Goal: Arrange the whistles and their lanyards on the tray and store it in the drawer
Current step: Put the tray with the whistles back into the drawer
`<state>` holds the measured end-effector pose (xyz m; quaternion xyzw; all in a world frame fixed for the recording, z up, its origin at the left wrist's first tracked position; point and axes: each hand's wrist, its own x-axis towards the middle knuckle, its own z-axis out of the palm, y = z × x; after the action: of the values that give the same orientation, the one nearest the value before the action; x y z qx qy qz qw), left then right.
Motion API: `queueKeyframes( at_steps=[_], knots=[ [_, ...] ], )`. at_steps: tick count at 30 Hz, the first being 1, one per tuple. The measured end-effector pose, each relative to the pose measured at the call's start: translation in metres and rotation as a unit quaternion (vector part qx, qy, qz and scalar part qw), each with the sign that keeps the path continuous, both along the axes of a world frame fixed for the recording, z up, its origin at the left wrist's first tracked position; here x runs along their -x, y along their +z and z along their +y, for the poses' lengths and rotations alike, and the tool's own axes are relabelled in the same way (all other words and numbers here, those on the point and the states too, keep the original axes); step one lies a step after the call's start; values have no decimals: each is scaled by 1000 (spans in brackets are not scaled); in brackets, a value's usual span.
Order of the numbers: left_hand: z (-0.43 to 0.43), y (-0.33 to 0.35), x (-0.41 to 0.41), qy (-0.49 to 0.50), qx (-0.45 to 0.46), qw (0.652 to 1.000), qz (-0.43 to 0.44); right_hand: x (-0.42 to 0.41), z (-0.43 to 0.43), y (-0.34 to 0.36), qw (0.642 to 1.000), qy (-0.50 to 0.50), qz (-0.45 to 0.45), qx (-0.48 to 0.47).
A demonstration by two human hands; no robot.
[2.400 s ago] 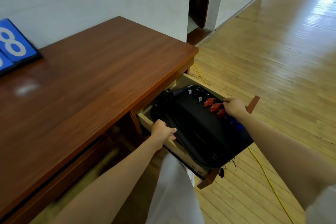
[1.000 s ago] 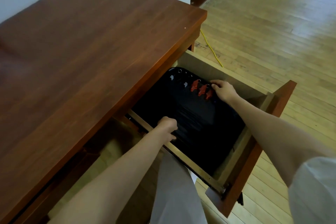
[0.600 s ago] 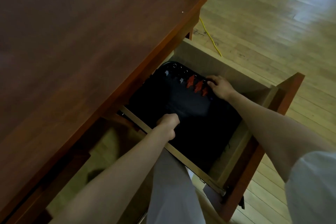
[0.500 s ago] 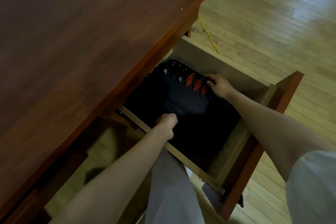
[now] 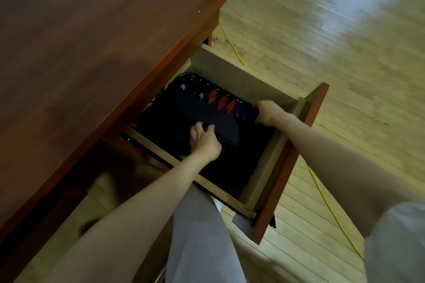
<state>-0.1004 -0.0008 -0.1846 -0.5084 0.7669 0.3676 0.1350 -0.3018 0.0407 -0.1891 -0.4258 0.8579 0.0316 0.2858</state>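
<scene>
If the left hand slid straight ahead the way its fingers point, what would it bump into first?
Probably the left hand would meet the red whistles on the tray; depth is unclear.

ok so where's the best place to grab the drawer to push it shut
Take the front panel by its top edge, mid-width, coming from the open floor side. It stands upright across the pulled-out end of the drawer, square to the slide, so a push there should run straight. The tray already lies flat inside, below the walls.
</scene>
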Motion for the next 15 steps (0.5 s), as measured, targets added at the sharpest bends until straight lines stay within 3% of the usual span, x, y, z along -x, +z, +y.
queueKeyframes(
  at_steps=[2, 5, 10, 15],
  knots=[
    [-1, -9, 1, -117, 45, 992, -35, 0, 11, 2, 1000, -6, -6, -19],
    [-5, -14, 2, -191, 81, 976, -66, -4, 15, 4, 999, -26, -22, -21],
    [-9, -23, -1, -225, 84, 966, -91, -12, 2, -1, 999, -39, -27, 9],
    [-11, -28, -1, -246, 89, 961, -93, -18, -6, -5, 999, -33, -17, -23]
  ],
)
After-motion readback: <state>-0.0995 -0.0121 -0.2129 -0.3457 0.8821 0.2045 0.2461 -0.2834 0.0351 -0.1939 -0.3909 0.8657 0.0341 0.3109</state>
